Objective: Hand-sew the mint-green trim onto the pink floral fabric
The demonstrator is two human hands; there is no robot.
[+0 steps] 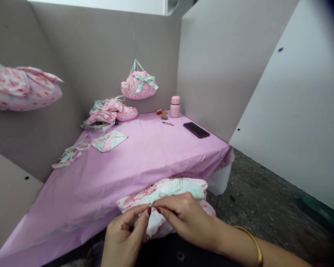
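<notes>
On my lap lies a bunched piece of fabric (pixel 193 187), pale green on one side and pink with red dots on the other. My left hand (pixel 128 226) is closed, pinching a small pale green edge of it between thumb and forefinger. Right against those fingertips, my right hand (pixel 187 218) pinches too. A thin dark sliver, maybe a needle, shows at the meeting point, but what the right fingers hold is too small to make out. A loose olive thread (pixel 172 191) loops over the fabric just beyond my hands.
A pink-covered table (pixel 144 148) stands ahead, between grey panels. On it are a flat fabric piece (pixel 109 141), fabric straps (pixel 71 152), piled pink fabric (pixel 111 111), thread snips (pixel 167 123), a thread spool (pixel 164 117), a pink bottle (pixel 175 107) and a phone (pixel 196 130). A pink pouch (pixel 139 86) hangs behind.
</notes>
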